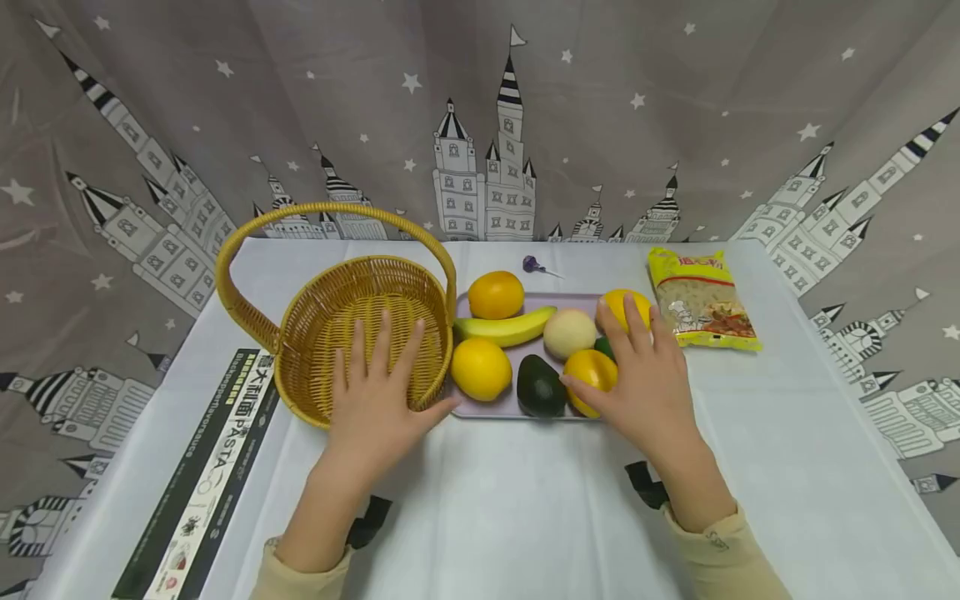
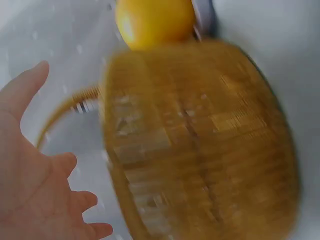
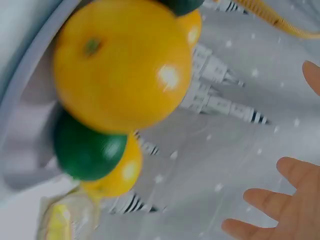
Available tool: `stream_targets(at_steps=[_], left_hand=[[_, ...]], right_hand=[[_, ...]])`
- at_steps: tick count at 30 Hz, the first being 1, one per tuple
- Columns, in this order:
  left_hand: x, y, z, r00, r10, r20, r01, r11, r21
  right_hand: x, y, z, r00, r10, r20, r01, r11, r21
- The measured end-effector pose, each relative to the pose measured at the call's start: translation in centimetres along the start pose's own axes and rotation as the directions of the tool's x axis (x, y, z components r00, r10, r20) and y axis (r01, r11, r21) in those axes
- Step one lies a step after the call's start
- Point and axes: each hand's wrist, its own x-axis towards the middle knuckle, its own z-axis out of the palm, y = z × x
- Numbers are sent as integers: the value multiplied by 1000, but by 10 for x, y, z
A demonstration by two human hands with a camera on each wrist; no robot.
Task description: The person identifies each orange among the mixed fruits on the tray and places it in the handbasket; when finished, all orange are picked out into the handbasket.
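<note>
My left hand [image 1: 375, 417] is spread with straight fingers over the front of a wicker basket [image 1: 300, 367], holding nothing. In the left wrist view the basket [image 2: 200, 140] is blurred, with a gap between it and the fingers. My right hand [image 1: 648, 392] hovers, fingers spread, by the right end of a pale purple tray [image 1: 480, 410]. Closest to its thumb is an orange [image 1: 588, 375], partly covered in the head view. A dark avocado [image 1: 540, 387], a round beige fruit [image 1: 570, 333], a banana [image 1: 510, 327] and a lemon [image 1: 482, 369] also lie on the tray.
Another orange fruit [image 1: 496, 294] lies at the tray's back edge. A yellow food packet [image 1: 705, 298] is at the right, and a purple-wrapped lollipop [image 1: 534, 265] lies behind the tray. At the left stands a long black pasta box [image 1: 202, 475]. The basket's handle [image 1: 337, 208] arches upward.
</note>
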Motion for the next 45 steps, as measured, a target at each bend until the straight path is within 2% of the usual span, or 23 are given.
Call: stream_targets(at_steps=[4, 6, 9, 13, 16, 19, 21, 23, 30, 35, 38, 40, 45], left_hand=[[-17, -37, -6, 991, -126, -45, 122, 989, -88], [-25, -54, -6, 980, -195, -49, 187, 972, -146], [-35, -73, -3, 959, -283, -27, 269, 934, -234], [-40, -88, 3, 931, -359, 72, 357, 847, -394], [-40, -94, 7, 918, -362, 163, 390, 753, -530], [-39, -99, 11, 919, -337, 206, 388, 677, -625], [-38, -100, 12, 924, -325, 203, 374, 647, -664], [-38, -100, 12, 925, -324, 198, 367, 631, -683], [-40, -102, 11, 919, -345, 191, 375, 615, -693], [-42, -104, 11, 915, -349, 202, 383, 598, -704], [-44, -105, 11, 910, -353, 217, 396, 586, -707], [-44, -106, 11, 905, -356, 233, 408, 569, -714], [-44, -106, 11, 902, -354, 246, 415, 562, -715]], right_hand=[[-4, 20, -8, 996, 88, 14, -88, 994, 57], [-8, 30, -7, 991, 129, 31, -132, 986, 101], [-14, 42, -1, 981, 173, 91, -187, 965, 185], [-20, 48, 16, 953, 195, 232, -262, 913, 312], [-21, 48, 29, 928, 184, 323, -305, 874, 379], [-21, 47, 39, 923, 174, 342, -319, 844, 431], [-21, 47, 44, 927, 177, 330, -321, 831, 454], [-21, 48, 46, 931, 186, 313, -324, 817, 476], [-21, 49, 48, 932, 204, 301, -339, 786, 517], [-20, 45, 38, 943, 203, 265, -318, 786, 530], [-15, 36, 29, 960, 160, 232, -267, 779, 568], [-9, 26, 23, 968, 121, 222, -234, 764, 601], [8, -11, 15, 974, -13, 226, -151, 706, 691]])
